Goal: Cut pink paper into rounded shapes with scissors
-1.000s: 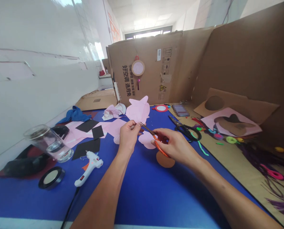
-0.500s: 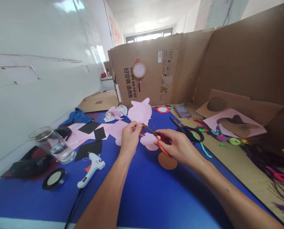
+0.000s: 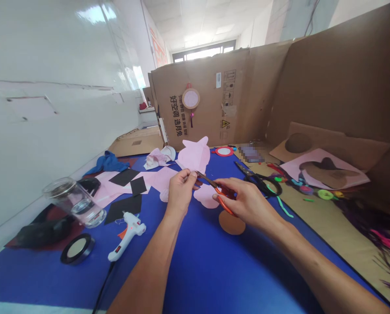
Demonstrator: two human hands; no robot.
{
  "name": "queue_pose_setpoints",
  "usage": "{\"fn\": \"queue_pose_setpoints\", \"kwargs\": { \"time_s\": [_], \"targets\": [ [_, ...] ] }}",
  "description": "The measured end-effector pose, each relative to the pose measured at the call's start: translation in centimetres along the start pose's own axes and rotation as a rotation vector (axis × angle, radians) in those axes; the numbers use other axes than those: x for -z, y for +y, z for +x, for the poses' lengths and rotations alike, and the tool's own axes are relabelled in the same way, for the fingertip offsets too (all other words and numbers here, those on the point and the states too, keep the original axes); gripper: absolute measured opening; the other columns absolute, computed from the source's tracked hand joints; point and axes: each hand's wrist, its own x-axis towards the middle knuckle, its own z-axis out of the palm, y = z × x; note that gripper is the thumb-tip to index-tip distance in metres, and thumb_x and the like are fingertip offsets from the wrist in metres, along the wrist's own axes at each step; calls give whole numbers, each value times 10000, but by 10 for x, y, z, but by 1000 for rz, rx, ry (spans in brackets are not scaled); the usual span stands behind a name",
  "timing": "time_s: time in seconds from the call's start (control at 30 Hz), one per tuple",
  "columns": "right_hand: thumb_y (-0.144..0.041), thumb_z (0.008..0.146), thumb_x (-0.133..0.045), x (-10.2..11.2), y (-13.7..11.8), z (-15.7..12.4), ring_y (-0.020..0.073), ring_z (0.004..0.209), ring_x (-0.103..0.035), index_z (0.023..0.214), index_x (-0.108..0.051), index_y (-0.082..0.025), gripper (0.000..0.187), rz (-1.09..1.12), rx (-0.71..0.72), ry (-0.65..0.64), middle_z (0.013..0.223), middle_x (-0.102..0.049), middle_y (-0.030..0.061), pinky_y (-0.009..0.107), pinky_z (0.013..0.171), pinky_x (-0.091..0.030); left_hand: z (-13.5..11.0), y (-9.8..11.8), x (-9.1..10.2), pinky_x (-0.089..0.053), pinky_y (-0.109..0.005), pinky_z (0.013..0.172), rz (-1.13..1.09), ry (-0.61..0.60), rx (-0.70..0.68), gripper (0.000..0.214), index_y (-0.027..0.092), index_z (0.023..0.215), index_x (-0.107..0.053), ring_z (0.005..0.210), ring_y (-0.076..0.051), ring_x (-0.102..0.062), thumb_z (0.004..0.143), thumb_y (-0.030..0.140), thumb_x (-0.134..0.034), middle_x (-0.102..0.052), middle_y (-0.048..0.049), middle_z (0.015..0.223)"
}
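My left hand (image 3: pixel 181 188) pinches the pink paper cutout (image 3: pixel 195 155) above the blue tabletop (image 3: pixel 208 270). My right hand (image 3: pixel 247 203) grips orange scissors (image 3: pixel 218 192), blades at the paper's lower edge.

A: Where is there room?
B: On the blue mat (image 3: pixel 214 270), near the front.
A: What blocks the left?
B: The glue gun (image 3: pixel 127 235), the glass jar (image 3: pixel 73 201) and the tape roll (image 3: pixel 77 248).

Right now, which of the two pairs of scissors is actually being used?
The orange-handled scissors, held in the right hand with their blades at the pink paper the left hand pinches. The black-handled scissors lie untouched on the table, further right.
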Motion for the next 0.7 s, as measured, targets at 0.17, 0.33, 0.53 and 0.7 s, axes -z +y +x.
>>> {"fn": "queue_pose_setpoints", "kwargs": {
  "time_s": [0.17,0.33,0.53,0.7],
  "targets": [
    [-267,942,-698,-1,1,0,209,772,-652,1232,-782,-216,307,9,-4,4,917,-747,37,319,715,-487,1,0,0,-534,-239,604,-22,18,23,228,173,736,-721,686,-160,-680,795,388,-773,-720,-42,735],
    [-270,947,-694,-1,1,1,209,769,-657,1223,-789,-219,296,19,-4,-4,918,-759,40,311,706,-490,0,1,-1,-530,-232,598,-56,32,54,180,163,768,-751,671,-146,-680,764,340,-789,-752,-54,788],
    [-264,945,-687,-1,0,1,210,756,-659,1221,-794,-221,299,1,2,0,897,-757,41,306,703,-485,0,4,-2,-530,-223,565,-106,67,70,181,165,793,-720,658,-145,-687,724,307,-808,-731,-33,769],
    [-268,940,-682,0,-2,1,214,754,-661,1227,-791,-217,312,-25,-3,2,881,-750,44,311,702,-489,0,6,-1,-515,-218,518,-122,98,110,203,157,783,-709,632,-141,-686,735,331,-801,-721,-43,795]
  ]
}}
